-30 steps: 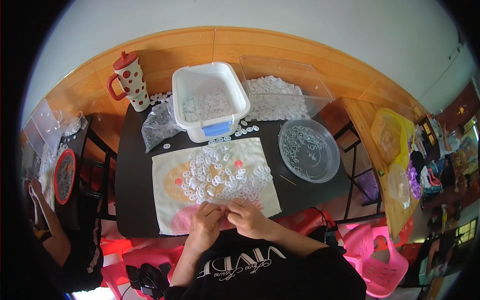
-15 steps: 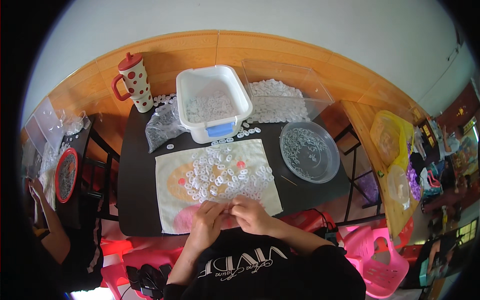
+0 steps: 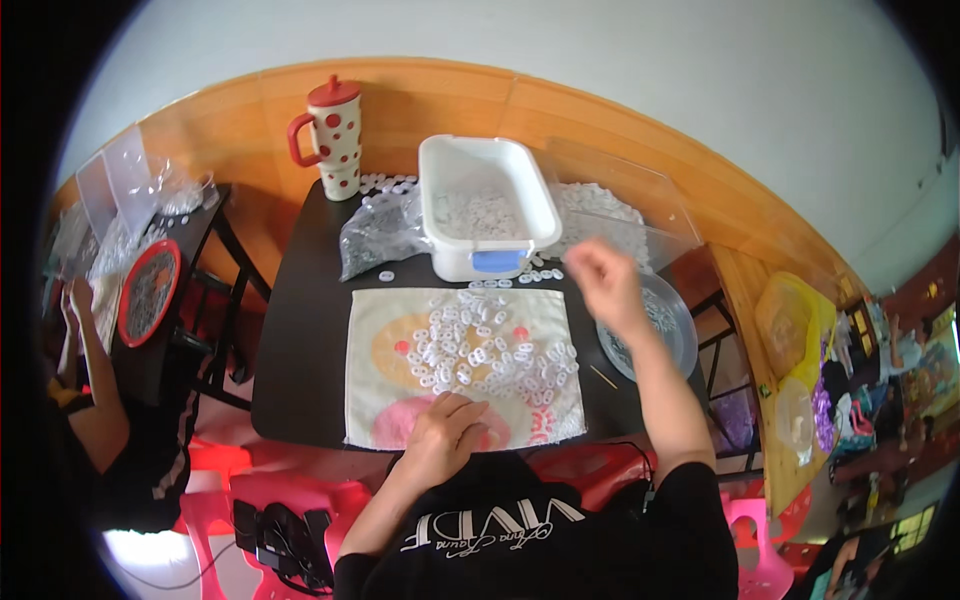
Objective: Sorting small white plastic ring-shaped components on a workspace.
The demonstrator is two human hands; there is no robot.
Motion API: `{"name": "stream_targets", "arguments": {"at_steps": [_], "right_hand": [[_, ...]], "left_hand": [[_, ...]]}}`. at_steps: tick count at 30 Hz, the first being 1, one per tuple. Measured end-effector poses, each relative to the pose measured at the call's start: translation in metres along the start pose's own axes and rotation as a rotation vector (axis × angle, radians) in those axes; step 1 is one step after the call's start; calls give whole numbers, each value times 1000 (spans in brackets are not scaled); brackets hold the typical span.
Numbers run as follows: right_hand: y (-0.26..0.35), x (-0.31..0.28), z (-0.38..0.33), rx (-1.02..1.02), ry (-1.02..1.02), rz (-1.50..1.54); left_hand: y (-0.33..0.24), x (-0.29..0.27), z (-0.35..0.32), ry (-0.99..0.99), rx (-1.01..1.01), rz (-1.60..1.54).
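Right hand (image 3: 603, 285) blurred, grip unreadable, left hand (image 3: 452, 432) covering cloth (image 3: 380, 350)

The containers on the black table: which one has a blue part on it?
The white rectangular tub at the table's middle back. Its near end carries a blue latch. The clear round dish under the raised right hand has none.

Red-and-white dotted tumbler (image 3: 328, 135) with red lid and handle, at the far left of the black desk (image 3: 300, 340). Clear plastic bag (image 3: 372, 232) beside it. Round red tray (image 3: 148, 292) on a neighbouring side table. Pink plastic stools (image 3: 300, 495) below.
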State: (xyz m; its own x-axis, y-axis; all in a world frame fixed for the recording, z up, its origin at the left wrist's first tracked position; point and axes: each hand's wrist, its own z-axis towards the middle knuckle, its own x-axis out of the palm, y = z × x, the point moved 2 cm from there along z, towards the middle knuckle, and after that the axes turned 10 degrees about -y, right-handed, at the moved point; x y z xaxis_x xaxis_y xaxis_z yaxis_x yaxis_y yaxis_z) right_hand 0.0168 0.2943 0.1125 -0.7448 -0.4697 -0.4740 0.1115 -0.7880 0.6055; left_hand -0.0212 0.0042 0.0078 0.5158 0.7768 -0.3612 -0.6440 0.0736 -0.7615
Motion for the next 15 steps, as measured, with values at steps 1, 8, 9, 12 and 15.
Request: {"name": "stream_targets", "arguments": {"at_steps": [1,8,9,12,15], "right_hand": [[-6,15,-23,82,155,81],[0,81,-65,-137,342,-220],[3,91,-64,-172,344,-240],[16,98,-71,-255,434,-247],[38,82,-90,-330,540,-262]], "left_hand": [[-2,0,2,10,11,-4],[0,0,5,46,71,-30],[1,0,5,41,69,-28],[4,1,5,23,49,-55],[4,0,4,46,49,-71]]}}
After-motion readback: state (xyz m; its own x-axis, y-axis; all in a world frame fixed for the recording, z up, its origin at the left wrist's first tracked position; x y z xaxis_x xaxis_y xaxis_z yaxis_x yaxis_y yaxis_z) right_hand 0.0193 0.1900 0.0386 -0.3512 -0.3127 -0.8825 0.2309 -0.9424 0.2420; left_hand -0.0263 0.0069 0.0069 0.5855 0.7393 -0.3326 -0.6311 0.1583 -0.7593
